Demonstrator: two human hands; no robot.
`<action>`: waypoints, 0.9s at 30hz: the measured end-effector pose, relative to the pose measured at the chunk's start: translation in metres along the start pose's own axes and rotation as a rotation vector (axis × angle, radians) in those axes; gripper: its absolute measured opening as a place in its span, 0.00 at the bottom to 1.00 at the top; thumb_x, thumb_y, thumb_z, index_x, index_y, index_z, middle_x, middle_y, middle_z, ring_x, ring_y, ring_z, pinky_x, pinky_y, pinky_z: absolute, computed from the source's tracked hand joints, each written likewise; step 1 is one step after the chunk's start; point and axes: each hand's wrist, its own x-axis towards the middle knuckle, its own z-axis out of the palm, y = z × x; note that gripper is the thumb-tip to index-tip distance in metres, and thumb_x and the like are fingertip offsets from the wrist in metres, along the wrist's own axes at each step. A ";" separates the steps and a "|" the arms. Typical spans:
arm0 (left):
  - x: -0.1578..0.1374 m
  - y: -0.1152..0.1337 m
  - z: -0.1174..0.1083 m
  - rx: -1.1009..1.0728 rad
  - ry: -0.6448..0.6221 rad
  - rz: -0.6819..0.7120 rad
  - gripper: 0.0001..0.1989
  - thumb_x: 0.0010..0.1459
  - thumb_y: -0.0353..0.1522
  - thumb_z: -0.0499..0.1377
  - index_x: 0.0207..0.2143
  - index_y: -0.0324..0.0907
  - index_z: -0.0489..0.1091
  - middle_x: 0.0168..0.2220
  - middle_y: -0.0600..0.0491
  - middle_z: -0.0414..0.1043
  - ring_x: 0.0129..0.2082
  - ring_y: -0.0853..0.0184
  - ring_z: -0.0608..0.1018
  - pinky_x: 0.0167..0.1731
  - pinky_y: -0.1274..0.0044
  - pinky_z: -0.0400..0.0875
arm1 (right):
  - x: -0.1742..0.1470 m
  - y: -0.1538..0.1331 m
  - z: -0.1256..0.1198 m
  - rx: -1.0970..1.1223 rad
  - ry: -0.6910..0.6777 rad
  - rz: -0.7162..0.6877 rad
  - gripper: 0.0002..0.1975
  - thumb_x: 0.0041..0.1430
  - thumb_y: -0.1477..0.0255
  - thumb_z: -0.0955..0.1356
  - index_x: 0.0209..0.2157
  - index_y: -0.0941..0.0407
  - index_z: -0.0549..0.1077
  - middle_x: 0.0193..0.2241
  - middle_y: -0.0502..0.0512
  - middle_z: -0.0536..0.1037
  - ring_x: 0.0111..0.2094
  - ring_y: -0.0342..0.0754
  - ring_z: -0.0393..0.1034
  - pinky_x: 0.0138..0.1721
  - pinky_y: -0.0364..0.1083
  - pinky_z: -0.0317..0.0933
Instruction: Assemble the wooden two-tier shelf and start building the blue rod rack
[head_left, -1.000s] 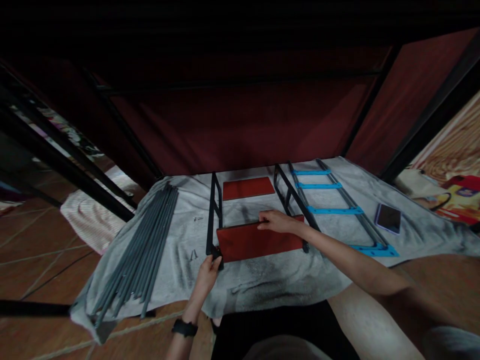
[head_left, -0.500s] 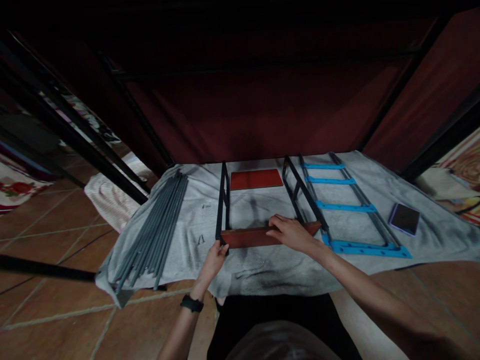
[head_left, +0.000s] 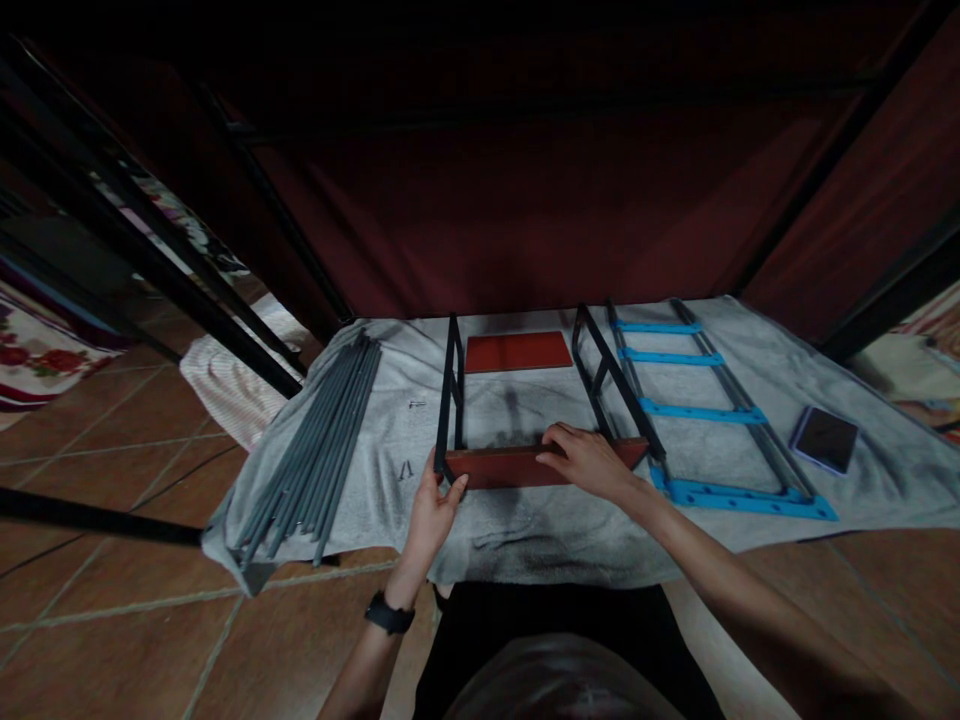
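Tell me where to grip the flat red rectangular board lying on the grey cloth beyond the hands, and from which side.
Probably best to pinch the flat red rectangular board midway along its near long edge, coming from above on the person's side: it lies flat and thin, while black bar frames flank its short ends.

One camera, worn on the person's head, looked forward and steeply down from above the shorts (head_left: 630, 620). It faced across the cloth (head_left: 517, 550) toward the dark red panel (head_left: 510, 220) behind, close enough that both forearms (head_left: 720, 570) crossed the bottom edge and the left hand (head_left: 435, 512) and right hand (head_left: 586, 460) sat below centre. Its wide view reached the floor (head_left: 112, 660) leftward and the phone (head_left: 825, 438) rightward.
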 end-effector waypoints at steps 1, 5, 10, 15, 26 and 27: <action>-0.001 0.006 0.000 -0.003 0.021 0.002 0.36 0.60 0.42 0.62 0.67 0.43 0.56 0.63 0.41 0.68 0.60 0.56 0.75 0.59 0.63 0.70 | 0.000 0.000 0.000 0.000 0.006 -0.003 0.07 0.69 0.66 0.67 0.44 0.54 0.73 0.44 0.54 0.79 0.43 0.52 0.76 0.43 0.47 0.64; -0.003 0.025 0.000 0.052 0.080 0.049 0.43 0.62 0.41 0.61 0.73 0.46 0.44 0.72 0.41 0.54 0.67 0.57 0.67 0.65 0.64 0.64 | 0.000 0.001 0.002 0.002 0.016 -0.017 0.07 0.69 0.66 0.67 0.44 0.54 0.74 0.44 0.55 0.79 0.44 0.51 0.76 0.44 0.47 0.65; -0.004 0.039 -0.001 0.261 0.054 0.192 0.34 0.66 0.39 0.58 0.71 0.48 0.52 0.68 0.43 0.60 0.67 0.56 0.66 0.65 0.62 0.63 | -0.003 0.000 0.002 -0.012 0.007 -0.023 0.07 0.69 0.66 0.67 0.44 0.54 0.74 0.45 0.55 0.79 0.44 0.51 0.76 0.45 0.47 0.65; -0.001 0.045 -0.006 0.396 0.012 0.189 0.25 0.69 0.40 0.53 0.66 0.46 0.64 0.57 0.42 0.69 0.56 0.56 0.76 0.56 0.63 0.72 | -0.003 -0.001 0.002 -0.047 0.029 -0.057 0.08 0.70 0.66 0.67 0.44 0.55 0.74 0.42 0.55 0.79 0.43 0.51 0.75 0.46 0.49 0.66; 0.009 0.037 -0.010 0.529 0.021 0.266 0.23 0.69 0.46 0.51 0.57 0.44 0.70 0.52 0.43 0.73 0.49 0.53 0.79 0.47 0.64 0.75 | -0.038 0.009 -0.003 -0.094 0.432 -0.097 0.17 0.69 0.73 0.65 0.57 0.53 0.71 0.59 0.62 0.71 0.61 0.57 0.64 0.61 0.61 0.61; 0.009 0.036 -0.010 0.544 0.024 0.271 0.23 0.69 0.46 0.51 0.57 0.43 0.70 0.52 0.43 0.73 0.49 0.53 0.79 0.46 0.64 0.75 | -0.047 0.016 -0.005 -0.071 0.506 -0.045 0.18 0.69 0.72 0.64 0.59 0.52 0.70 0.60 0.62 0.70 0.62 0.57 0.63 0.62 0.61 0.60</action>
